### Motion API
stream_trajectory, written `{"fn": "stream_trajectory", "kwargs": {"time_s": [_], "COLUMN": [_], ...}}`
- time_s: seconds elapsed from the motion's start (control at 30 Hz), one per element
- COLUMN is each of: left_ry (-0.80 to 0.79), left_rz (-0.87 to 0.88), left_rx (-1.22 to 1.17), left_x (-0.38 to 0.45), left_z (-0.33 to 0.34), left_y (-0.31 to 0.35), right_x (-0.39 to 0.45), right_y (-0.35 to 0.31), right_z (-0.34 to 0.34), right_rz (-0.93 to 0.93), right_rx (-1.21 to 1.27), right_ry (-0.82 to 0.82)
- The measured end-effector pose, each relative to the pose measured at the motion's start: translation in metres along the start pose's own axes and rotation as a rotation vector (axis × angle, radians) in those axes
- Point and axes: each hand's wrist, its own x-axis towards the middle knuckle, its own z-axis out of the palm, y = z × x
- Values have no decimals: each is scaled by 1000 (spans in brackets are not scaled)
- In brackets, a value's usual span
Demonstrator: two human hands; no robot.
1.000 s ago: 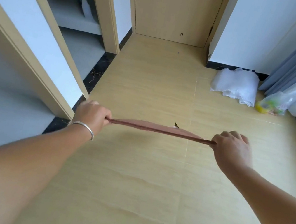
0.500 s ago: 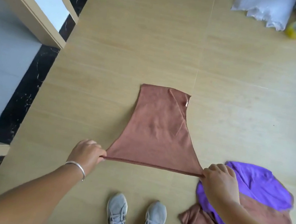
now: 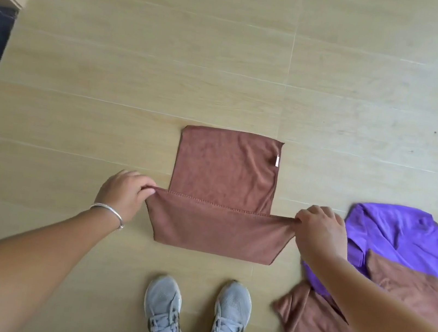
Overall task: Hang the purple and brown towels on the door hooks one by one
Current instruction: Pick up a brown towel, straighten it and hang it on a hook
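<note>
Soft brown towel (image 3: 225,172) stretched over pale wood-grain floor (image 3: 141,67), stitched hem corners pinched by left hand (image 3: 121,196) and right hand (image 3: 319,230), crumpled purple towel (image 3: 401,237) lain beside.

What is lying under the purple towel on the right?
The purple towel lies over brown towels, which stick out below it; another brown piece overlaps its lower edge. How many are underneath is hidden.

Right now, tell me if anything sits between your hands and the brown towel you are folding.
Nothing does. The left hand and the right hand each already pinch a corner of the brown towel, stretched over bare floor. The purple towel lies off to the right. No door hooks are in view, so that path cannot be judged.
</note>
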Motion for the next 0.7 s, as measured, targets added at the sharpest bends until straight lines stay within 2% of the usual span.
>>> {"fn": "stream_trajectory", "kwargs": {"time_s": [0.2,0.4,0.47,0.53,0.6,0.63,0.7], "left_ry": [134,85,149,285,379,380,272], "left_rz": [-58,-183,-179,-100,153,286,444], "left_rx": [-65,-57,-16,30,73,125,261], "left_x": [138,268,292,293,271,254,216], "left_z": [35,96,123,144,163,173,194], "left_y": [-11,-32,-37,-34,-28,-26,-27], "right_x": [127,261,286,292,278,266,237], "right_y": [4,-8,-14,-24,-35,-40,-47], "right_z": [16,68,95,116,134,143,162], "right_rz": [109,198,213,142,-64,-187,-361], "right_rx": [140,165,206,237,247,236,164], "right_ry": [114,140,208,301,375,400,382]}}
